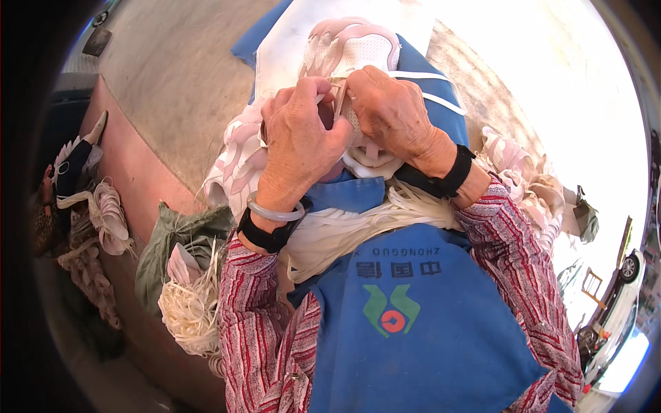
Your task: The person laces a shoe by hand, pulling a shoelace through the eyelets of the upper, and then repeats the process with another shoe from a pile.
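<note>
A white and pink shoe upper [354,51] lies in front of me over my lap, its toe pointing away. My left hand [303,134] grips its near left edge, fingers curled by the lace holes. At the opposite edge my right hand [394,113] is closed in a pinch on a white shoelace; the fingertips partly hide the lace. A loop of the shoelace [441,103] trails out to the right of that hand. Under my wrists, a bundle of loose white laces [351,230] lies across the blue apron [413,289].
More pink and white uppers are heaped beside my left wrist [237,162] and to the right [520,168]. A green sack [169,248] and a tangled bundle of cream laces [189,313] sit at lower left. Another person's hand [47,186] shows at far left. A white car [623,296] stands far right.
</note>
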Motion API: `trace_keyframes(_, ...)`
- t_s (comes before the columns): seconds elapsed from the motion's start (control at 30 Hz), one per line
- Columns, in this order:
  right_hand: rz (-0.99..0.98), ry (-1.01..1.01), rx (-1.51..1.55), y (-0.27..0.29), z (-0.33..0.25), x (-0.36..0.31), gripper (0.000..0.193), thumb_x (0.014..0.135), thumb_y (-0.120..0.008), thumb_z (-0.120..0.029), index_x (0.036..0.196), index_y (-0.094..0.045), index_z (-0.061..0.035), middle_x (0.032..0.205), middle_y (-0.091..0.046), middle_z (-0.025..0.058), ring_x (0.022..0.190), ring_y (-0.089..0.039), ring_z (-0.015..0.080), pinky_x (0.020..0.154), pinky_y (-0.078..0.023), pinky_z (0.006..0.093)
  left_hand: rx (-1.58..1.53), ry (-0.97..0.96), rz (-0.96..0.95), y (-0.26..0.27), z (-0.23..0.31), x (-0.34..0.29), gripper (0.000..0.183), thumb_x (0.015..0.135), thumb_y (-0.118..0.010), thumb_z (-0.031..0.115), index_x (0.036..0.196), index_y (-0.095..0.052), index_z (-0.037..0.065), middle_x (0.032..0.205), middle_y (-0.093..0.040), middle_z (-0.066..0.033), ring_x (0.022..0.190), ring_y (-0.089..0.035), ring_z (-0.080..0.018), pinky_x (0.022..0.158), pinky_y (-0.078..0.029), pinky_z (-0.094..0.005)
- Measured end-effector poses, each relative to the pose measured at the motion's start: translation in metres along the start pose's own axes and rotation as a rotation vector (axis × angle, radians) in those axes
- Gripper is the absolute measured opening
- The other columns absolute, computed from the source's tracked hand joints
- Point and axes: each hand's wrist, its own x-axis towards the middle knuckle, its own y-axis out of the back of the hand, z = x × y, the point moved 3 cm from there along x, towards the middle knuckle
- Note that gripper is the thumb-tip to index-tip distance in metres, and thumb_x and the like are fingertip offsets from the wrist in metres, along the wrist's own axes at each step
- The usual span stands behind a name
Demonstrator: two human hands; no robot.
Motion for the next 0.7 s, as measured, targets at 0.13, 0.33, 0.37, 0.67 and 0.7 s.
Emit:
trace_keyframes(0.13,0.067,-0.005,0.134,0.003,0.01,-0.003,0.017,0.074,-0.065,-0.006,0.086,-0.054,-0.0021,0.079,-0.056,0.0153,0.067,-0.062,0.0347,0.058,-0.05,0.0397,-0.023,0.042,0.057,-0.005,-0.01,0.009,0.026,0.075,-0.07,0.01,0.099,-0.061,0.003,0.093,-0.068,-0.0143,0.084,-0.064,-0.0316,0.081,-0.047,-0.04)
trace_keyframes(0.33,-0.03,-0.174,0.648,0.046,-0.002,-0.018,0.006,0.087,-0.059,-0.007,0.083,-0.058,-0.0019,0.07,-0.056,0.0062,0.06,-0.054,0.0168,0.054,-0.043,0.0308,-0.014,-0.091,0.198,0.007,0.0,0.003,0.019,0.077,-0.068,0.006,0.094,-0.061,0.001,0.089,-0.067,-0.0143,0.079,-0.063,-0.0299,0.076,-0.048,-0.0381)
trace_keyframes(0.37,-0.18,-0.349,0.911,0.053,0.001,-0.025,0.009,0.089,-0.059,-0.008,0.082,-0.06,-0.0017,0.068,-0.054,0.0016,0.06,-0.049,0.0089,0.053,-0.04,0.027,0.084,-0.183,0.281,0.014,0.008,0.001,0.018,0.077,-0.068,0.005,0.093,-0.061,0.001,0.088,-0.066,-0.0139,0.078,-0.063,-0.0288,0.075,-0.049,-0.0373)
trace_keyframes(0.67,-0.761,0.461,1.843,0.166,-0.068,-0.072,0.004,0.082,-0.062,0.001,0.079,-0.059,0.0,0.063,-0.048,0.0077,0.045,-0.045,0.0219,0.041,-0.033,0.0314,-1.217,0.709,-0.608,0.004,0.04,-0.024,0.043,0.103,-0.041,0.034,0.105,-0.062,-0.003,0.096,-0.068,-0.0111,0.079,-0.066,-0.0166,0.073,-0.055,-0.0298)
trace_keyframes(0.7,-0.766,0.472,1.853,0.166,-0.07,-0.078,0.004,0.082,-0.062,0.001,0.079,-0.059,0.0,0.063,-0.048,0.0077,0.045,-0.045,0.0219,0.041,-0.033,0.0314,-1.333,0.748,-0.567,-0.006,0.042,-0.023,0.042,0.103,-0.042,0.034,0.109,-0.06,-0.003,0.097,-0.068,-0.0116,0.08,-0.066,-0.0171,0.075,-0.056,-0.0307)
